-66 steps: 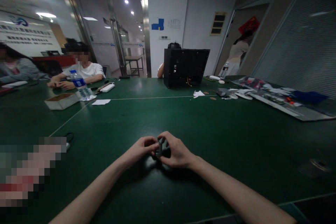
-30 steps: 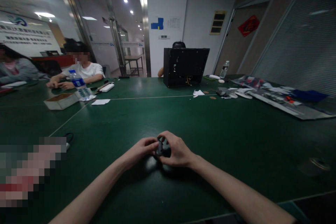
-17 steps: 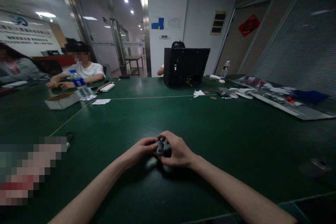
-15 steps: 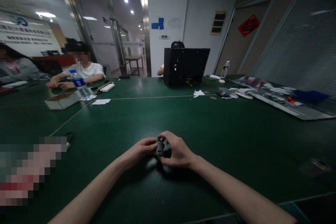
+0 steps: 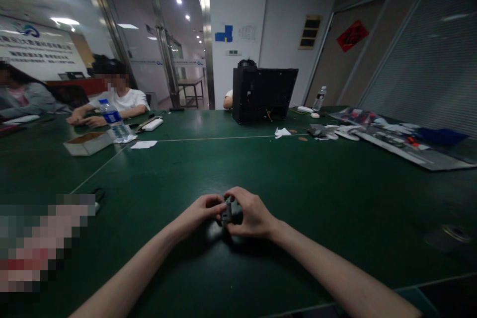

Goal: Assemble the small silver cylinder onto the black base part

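Note:
A small dark grey part (image 5: 226,214), its exact kind too small to make out, sits between my two hands just above the green table (image 5: 238,169). My left hand (image 5: 204,208) pinches its left side with thumb and fingers. My right hand (image 5: 252,212) curves around it, with the fingers at its top and the thumb at its lower edge. The fingers hide some of the part. A dark shadow falls on the table under both hands.
A black computer case (image 5: 264,95) stands across the table. At the far left are a water bottle (image 5: 114,121) and an open box (image 5: 88,143). A tray of parts (image 5: 413,146) lies right; a dark cylinder (image 5: 449,237) is nearer. Seated people (image 5: 124,99) face the table.
The grey part has turned slightly in my fingers, and my left fingertips have shifted a little on it. My right hand stays in nearly the same place.

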A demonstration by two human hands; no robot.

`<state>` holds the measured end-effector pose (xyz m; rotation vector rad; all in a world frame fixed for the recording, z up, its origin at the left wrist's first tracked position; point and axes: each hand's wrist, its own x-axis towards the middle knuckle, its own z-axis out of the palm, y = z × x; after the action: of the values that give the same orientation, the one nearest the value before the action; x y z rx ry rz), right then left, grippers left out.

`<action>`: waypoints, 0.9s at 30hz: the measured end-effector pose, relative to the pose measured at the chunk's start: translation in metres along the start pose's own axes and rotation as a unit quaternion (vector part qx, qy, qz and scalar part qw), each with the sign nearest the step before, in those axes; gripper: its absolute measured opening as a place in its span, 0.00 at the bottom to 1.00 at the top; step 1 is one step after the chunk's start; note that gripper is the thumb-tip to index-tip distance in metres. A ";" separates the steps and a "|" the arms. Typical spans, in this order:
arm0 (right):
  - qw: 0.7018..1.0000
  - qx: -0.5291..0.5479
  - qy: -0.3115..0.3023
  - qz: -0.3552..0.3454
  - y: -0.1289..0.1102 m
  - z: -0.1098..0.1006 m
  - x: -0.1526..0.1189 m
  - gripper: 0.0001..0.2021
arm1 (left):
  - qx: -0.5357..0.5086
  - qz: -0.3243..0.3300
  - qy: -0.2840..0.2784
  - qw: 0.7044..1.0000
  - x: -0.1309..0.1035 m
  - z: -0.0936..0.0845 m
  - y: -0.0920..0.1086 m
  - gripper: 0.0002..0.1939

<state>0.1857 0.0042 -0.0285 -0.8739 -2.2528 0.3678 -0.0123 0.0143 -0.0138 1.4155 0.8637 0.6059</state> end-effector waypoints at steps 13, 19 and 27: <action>1.000 0.013 0.002 -0.004 -0.004 -0.002 0.002 0.24 | -0.060 -0.007 -0.025 0.998 -0.002 -0.001 -0.002 0.14; 1.000 0.001 0.002 -0.006 -0.003 -0.001 0.002 0.23 | 0.037 -0.006 0.009 0.999 0.001 0.000 0.000 0.17; 1.000 0.004 0.003 0.002 -0.002 -0.001 0.001 0.25 | -0.046 -0.007 -0.015 0.999 -0.002 -0.001 -0.002 0.16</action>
<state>0.1847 0.0033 -0.0260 -0.8740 -2.2426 0.3752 -0.0144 0.0135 -0.0157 1.3316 0.8101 0.6050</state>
